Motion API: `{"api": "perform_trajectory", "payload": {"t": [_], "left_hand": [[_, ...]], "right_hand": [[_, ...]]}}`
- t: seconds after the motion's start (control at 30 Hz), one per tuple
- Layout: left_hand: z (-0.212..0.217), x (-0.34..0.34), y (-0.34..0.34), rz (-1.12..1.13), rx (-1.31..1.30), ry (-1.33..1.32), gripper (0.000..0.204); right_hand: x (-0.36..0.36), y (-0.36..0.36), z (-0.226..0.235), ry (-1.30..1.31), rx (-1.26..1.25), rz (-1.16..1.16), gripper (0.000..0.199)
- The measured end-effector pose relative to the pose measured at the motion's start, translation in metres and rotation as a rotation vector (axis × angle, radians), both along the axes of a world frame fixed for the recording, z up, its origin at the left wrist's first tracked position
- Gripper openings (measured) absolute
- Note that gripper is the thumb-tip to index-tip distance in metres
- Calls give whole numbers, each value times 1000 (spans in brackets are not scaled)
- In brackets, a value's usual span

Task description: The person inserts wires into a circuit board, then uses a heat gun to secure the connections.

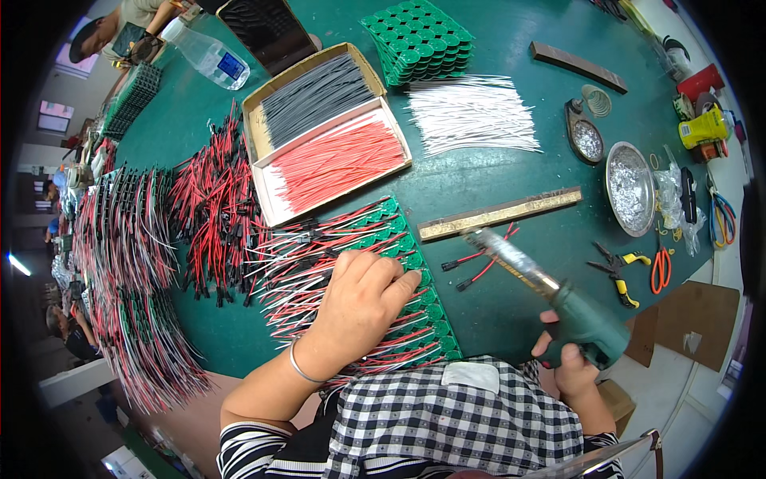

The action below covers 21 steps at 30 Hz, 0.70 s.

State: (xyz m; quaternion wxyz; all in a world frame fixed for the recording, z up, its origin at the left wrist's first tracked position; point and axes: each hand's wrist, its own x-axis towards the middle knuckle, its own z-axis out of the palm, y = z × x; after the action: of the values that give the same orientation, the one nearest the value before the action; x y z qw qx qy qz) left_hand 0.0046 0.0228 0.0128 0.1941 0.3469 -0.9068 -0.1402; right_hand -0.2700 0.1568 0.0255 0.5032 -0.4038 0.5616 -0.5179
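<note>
My left hand (363, 299) rests over a panel of round green circuit boards (435, 307), its fingers bent and pressed together near the right edge. Whatever lies between those fingertips is hidden. Red, black and white wires (299, 299) with black connectors fan out leftward from the panel, passing beneath my hand. My right hand (570, 359) grips the handle of a green, pistol-shaped tool that looks like a soldering gun (590, 323). Its metal barrel points up and left, with the tip near a long bar (499, 214). Two loose red-and-black leads (483, 267) lie beside that tip.
A box (335, 132) holds black and red wires, with white wires (475, 116) and stacked green panels (419, 40) nearby. Wired panels (132, 279) hang over the left edge. At right are a metal bowl (610, 191), cutters (614, 271) and scissors (661, 267). Someone sits far left (120, 32).
</note>
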Motion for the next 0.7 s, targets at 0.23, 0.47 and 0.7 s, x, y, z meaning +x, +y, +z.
{"api": "perform_trajectory", "payload": {"t": [0.23,0.47,0.7], "left_hand": [[-1,1,-1,7,1,8,21],[1,-1,1,35,15,-6,24],[47,-17,-19,-72,-27,-48,24]], "right_hand": [[3,-2,-2,130,-39,-161,61],[-5,5,-10,80,-58,-185,61],[-22,-8,-5,-33,-295,-460,49]]}}
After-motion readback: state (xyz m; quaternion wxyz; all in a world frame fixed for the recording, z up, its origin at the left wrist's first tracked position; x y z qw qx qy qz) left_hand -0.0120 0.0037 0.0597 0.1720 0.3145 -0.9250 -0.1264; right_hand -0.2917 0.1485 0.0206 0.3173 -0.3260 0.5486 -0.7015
